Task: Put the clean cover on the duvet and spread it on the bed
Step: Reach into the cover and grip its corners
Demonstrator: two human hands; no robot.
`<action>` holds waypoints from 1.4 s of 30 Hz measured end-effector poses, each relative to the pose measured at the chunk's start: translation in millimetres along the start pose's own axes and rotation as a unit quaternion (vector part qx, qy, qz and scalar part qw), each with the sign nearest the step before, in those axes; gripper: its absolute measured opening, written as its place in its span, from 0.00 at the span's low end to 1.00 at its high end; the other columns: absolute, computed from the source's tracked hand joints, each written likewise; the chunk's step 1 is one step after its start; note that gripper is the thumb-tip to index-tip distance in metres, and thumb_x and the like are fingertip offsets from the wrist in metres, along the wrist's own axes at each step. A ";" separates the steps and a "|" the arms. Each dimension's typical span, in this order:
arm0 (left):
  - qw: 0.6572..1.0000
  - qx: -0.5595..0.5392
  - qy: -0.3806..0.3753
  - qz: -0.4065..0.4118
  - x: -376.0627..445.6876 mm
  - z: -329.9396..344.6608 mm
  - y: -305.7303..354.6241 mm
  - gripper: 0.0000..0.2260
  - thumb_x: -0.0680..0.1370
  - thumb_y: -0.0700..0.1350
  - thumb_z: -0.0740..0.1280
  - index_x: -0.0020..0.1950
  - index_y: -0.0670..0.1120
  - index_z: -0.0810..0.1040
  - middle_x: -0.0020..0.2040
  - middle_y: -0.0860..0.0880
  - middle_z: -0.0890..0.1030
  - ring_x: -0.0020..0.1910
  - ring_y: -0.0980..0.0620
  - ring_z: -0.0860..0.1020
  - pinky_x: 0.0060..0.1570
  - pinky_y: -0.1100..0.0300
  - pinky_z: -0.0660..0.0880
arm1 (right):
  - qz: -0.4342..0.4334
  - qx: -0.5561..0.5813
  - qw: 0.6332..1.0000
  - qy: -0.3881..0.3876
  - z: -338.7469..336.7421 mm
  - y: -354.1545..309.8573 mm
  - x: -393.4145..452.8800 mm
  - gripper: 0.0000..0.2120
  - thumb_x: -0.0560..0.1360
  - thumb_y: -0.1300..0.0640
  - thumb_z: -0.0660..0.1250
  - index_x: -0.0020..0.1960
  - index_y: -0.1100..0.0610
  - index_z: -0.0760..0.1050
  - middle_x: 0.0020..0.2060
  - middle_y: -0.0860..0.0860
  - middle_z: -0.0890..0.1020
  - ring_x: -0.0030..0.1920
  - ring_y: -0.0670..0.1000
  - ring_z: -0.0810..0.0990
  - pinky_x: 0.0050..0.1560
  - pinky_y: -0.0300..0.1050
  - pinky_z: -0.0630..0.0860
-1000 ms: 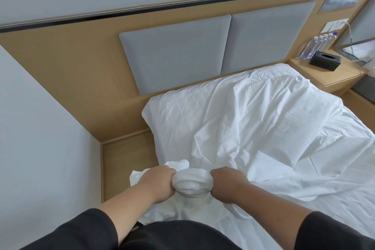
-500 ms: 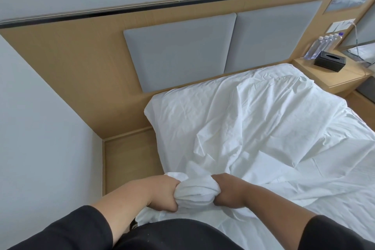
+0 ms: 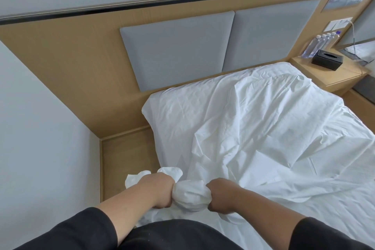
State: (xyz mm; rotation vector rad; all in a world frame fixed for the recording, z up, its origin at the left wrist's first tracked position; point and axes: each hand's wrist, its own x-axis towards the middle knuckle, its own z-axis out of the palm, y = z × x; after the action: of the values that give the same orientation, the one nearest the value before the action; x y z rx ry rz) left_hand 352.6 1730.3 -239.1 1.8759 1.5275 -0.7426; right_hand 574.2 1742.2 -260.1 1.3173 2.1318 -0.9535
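Both hands work at the near left corner of the bed (image 3: 345,199), close to the person's body. The left hand (image 3: 157,191) has its grip clenched round a bunched wad of the white duvet cover (image 3: 253,128), with a tuft of fabric sticking out past the knuckles toward the wall. The right hand (image 3: 223,197) is also clenched on the same cloth, and a tight bulge of gathered fabric (image 3: 191,196) sits between the 2 fists, touching both. From that bundle the cover fans out, wrinkled and creased, across the mattress up to the headboard end, where it lies in a raised hump; whether the duvet is inside it cannot be told. Both forearms are bare below black sleeves (image 3: 77,229). Behind the bed, 2 grey padded panels (image 3: 178,50) are set side by side in a light wooden headboard wall (image 3: 71,63). A wooden ledge (image 3: 125,152) runs between the bed and the pale wall on the left. At the far right a wooden bedside counter (image 3: 343,76) carries a black tissue box (image 3: 327,59) and, just behind it, a row of clear water bottles (image 3: 316,43) with white and purple caps
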 end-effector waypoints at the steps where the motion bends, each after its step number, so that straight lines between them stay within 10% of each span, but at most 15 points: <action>1: 0.999 -0.003 0.036 0.001 0.6 1.3 -1.8 0.04 0.74 0.45 0.64 0.45 0.51 0.78 0.42 0.50 0.79 0.45 0.49 0.78 0.48 0.54 0.76 | -0.008 0.047 0.999 -0.022 1.1 3.1 -1.1 0.07 0.71 0.54 0.70 0.38 0.50 0.72 0.38 0.48 0.78 0.36 0.49 0.75 0.36 0.41 0.70; 11: 0.978 -0.066 0.191 0.061 12.0 -3.9 -1.2 0.02 0.73 0.50 0.57 0.43 0.56 0.68 0.38 0.56 0.74 0.41 0.51 0.76 0.40 0.54 0.70 | -0.032 0.153 0.981 -0.116 -35.6 28.5 -2.9 0.10 0.62 0.53 0.69 0.44 0.48 0.79 0.42 0.46 0.83 0.43 0.49 0.80 0.47 0.45 0.76; 18: 0.970 -0.074 0.186 0.136 21.1 -21.9 -3.5 0.06 0.69 0.50 0.61 0.44 0.53 0.74 0.41 0.55 0.75 0.42 0.51 0.75 0.37 0.56 0.71 | 0.043 -0.017 0.977 0.208 -21.6 36.4 0.6 0.07 0.70 0.47 0.61 0.47 0.44 0.66 0.39 0.44 0.76 0.43 0.51 0.78 0.45 0.47 0.67; 27: 0.957 -0.129 0.073 0.251 22.7 -36.9 -8.6 0.18 0.64 0.52 0.66 0.53 0.58 0.76 0.42 0.62 0.80 0.42 0.59 0.77 0.35 0.68 0.70 | 0.042 0.081 0.904 0.417 18.4 9.9 -18.6 0.34 0.70 0.55 0.71 0.74 0.45 0.66 0.62 0.46 0.81 0.59 0.53 0.79 0.66 0.45 0.70; 32: 0.955 -0.114 -0.001 0.273 28.0 -45.7 -22.2 0.18 0.60 0.53 0.64 0.50 0.54 0.75 0.42 0.55 0.80 0.38 0.55 0.77 0.36 0.62 0.70 | 0.122 -0.014 0.942 0.314 8.0 4.3 -28.2 0.20 0.71 0.55 0.67 0.63 0.46 0.72 0.54 0.46 0.82 0.56 0.53 0.81 0.62 0.47 0.71; 37: 0.948 -0.157 -0.082 0.264 33.2 -67.4 -14.8 0.20 0.57 0.51 0.66 0.48 0.49 0.77 0.42 0.49 0.82 0.37 0.53 0.80 0.32 0.62 0.74 | 0.284 -0.042 0.896 0.339 2.1 -1.9 -45.2 0.16 0.70 0.55 0.66 0.57 0.48 0.75 0.52 0.47 0.82 0.57 0.53 0.81 0.63 0.49 0.66; 42: 0.927 -0.200 -0.137 0.286 39.5 -50.7 -32.1 0.23 0.56 0.46 0.69 0.50 0.42 0.78 0.41 0.44 0.80 0.35 0.50 0.79 0.31 0.61 0.75 | 0.380 0.112 0.838 0.377 52.7 -59.3 -42.9 0.32 0.72 0.55 0.66 0.75 0.47 0.64 0.72 0.46 0.70 0.73 0.52 0.67 0.77 0.51 0.54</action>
State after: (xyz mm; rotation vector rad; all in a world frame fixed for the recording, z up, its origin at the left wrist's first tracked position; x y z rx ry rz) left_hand 330.8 1798.7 -238.2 1.6876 0.8108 -0.3632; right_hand 540.8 1659.5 -246.6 2.7107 1.6389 -0.3492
